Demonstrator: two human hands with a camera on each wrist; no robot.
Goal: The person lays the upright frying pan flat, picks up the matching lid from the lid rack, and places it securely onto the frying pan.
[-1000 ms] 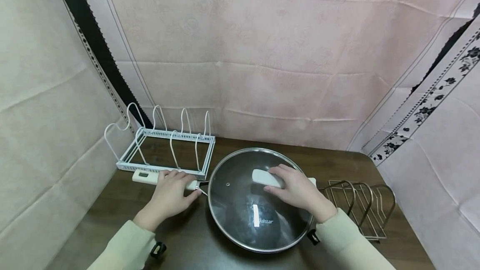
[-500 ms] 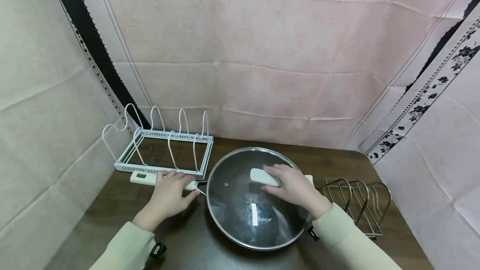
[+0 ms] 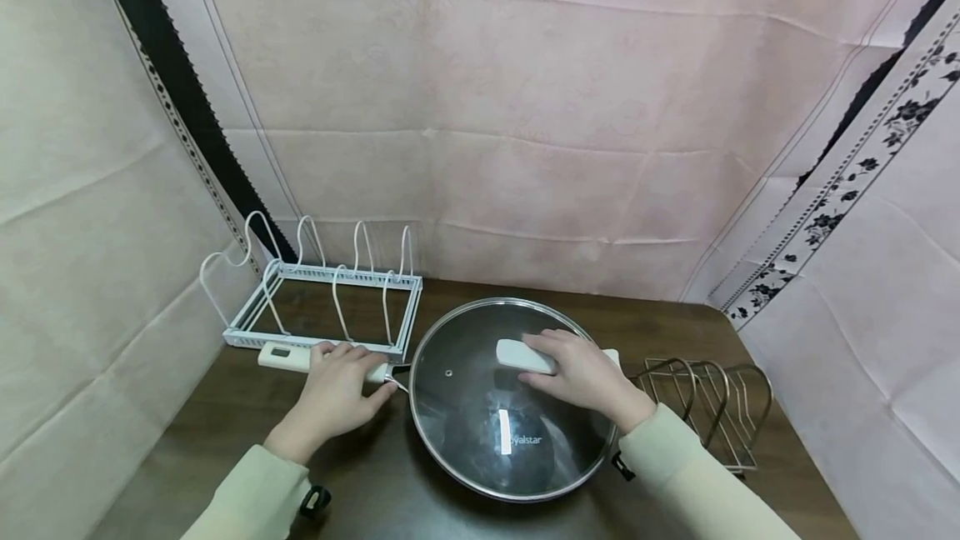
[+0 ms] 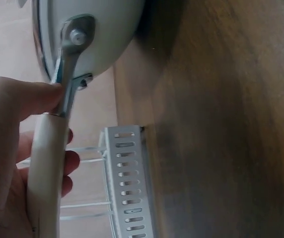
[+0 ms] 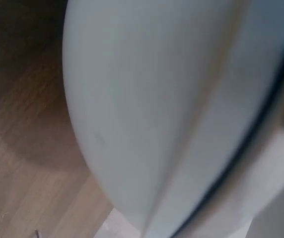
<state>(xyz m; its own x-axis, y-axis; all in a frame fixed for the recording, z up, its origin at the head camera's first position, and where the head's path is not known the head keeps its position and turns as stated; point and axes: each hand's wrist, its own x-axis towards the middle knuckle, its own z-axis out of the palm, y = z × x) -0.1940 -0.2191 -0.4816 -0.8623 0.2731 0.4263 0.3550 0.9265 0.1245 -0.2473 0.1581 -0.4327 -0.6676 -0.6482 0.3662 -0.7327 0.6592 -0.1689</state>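
A white pan is covered by a round glass lid with a metal rim. My left hand grips the pan's long cream handle; in the left wrist view the thumb lies along its metal neck and the fingers wrap round behind. On top, my right hand pinches the lid's white knob between thumb and fingers. The lid appears seated on the pan. In the right wrist view, the pan's pale outer wall fills most of the picture and the hand is hidden.
A white wire rack stands at the back left, close beside the pan handle. On the right, a bronze-coloured wire rack sits near the right forearm. Cloth hangs behind and on both sides of the brown table.
The whole head view shifts slightly left, racks and cloth included. Both hands keep their holds on the pan handle and the lid knob.
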